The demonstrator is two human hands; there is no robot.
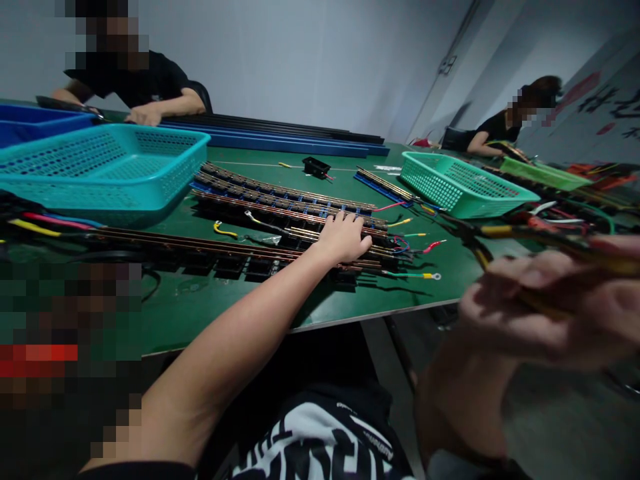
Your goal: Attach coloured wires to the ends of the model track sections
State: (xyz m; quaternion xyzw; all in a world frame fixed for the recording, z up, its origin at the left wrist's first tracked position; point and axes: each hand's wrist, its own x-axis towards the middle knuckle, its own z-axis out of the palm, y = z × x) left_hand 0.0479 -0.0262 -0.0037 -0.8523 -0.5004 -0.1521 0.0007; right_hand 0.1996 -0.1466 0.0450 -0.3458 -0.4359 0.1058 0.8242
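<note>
My left hand (345,239) lies spread on rod strips (280,187); my right hand (537,310) grips a blurred tool (495,231).
Strips look stiff, probably weighty: best held mid-length, off the soft wires (407,275).

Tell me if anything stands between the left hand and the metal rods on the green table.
Nothing visible does: the left hand lies right on the metal rods. Only a green wire lead juts from their end toward the right hand, clear of the left.
</note>
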